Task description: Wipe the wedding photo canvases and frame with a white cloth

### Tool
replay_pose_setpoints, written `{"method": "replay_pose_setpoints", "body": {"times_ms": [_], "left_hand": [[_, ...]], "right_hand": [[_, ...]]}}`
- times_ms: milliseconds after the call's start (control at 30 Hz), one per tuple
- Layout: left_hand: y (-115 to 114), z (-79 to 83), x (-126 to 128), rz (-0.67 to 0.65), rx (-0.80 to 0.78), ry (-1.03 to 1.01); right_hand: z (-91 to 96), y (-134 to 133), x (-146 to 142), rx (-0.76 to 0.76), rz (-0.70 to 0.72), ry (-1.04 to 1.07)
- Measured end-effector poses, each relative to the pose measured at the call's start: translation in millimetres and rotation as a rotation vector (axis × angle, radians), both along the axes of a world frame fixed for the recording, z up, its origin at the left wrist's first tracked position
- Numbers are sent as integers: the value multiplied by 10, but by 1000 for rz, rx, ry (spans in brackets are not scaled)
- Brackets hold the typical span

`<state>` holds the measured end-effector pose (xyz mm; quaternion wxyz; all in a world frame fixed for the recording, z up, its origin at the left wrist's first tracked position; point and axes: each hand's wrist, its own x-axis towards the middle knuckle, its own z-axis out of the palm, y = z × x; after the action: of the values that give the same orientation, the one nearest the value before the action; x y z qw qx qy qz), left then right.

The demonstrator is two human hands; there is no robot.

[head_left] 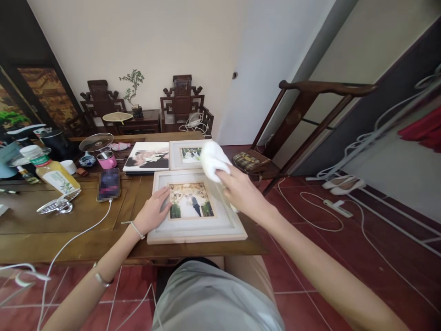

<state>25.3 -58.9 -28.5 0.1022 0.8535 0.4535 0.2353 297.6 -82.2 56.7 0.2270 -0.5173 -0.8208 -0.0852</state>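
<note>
A white picture frame (pixel 227 225) holding a wedding photo lies flat at the near edge of the wooden table (pixel 69 230). My left hand (pixel 153 212) rests on the frame's left border, fingers spread flat across it. My right hand (pixel 237 188) hovers over the frame's upper right corner, closed on a crumpled white cloth (pixel 212 158). Behind it lie a smaller white frame (pixel 186 154) and an unframed photo print (pixel 147 156).
On the table's left are a phone (pixel 109 184) on a white cable, a pink mug (pixel 106 160), a juice bottle (pixel 55 174) and a small fan (pixel 96 142). A dark wooden rack (pixel 310 115) stands to the right. Cables and a power strip (pixel 339 208) lie on the red tile floor.
</note>
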Motion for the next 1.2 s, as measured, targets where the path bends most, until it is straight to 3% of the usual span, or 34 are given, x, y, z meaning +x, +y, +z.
{"method": "replay_pose_setpoints", "body": {"times_ms": [133,233,333,500,733,833,933,1067,1200], "left_hand": [[21,10,5,-32,25,-14],[13,40,22,-53,25,-34],[-11,85,43,-29,12,-39],[-14,99,47,-59,6,-38],[7,19,19,-8,-1,1],[-2,15,19,-1,-2,7],[-6,15,21,6,3,4],[-8,16,26,9,6,-5],[-13,20,33,15,-20,-3]], "right_hand": [[-86,422,-382,166,227,-106],[-165,615,-696,100,434,-293],[-256,695,-904,-4,534,-401],[-311,703,-827,-114,446,-451],[-113,647,-138,-300,166,-509],[-60,566,85,-289,95,-502],[-77,389,135,-251,101,-495],[-85,-45,26,-272,120,-508],[55,-565,-6,-425,177,-475]]}}
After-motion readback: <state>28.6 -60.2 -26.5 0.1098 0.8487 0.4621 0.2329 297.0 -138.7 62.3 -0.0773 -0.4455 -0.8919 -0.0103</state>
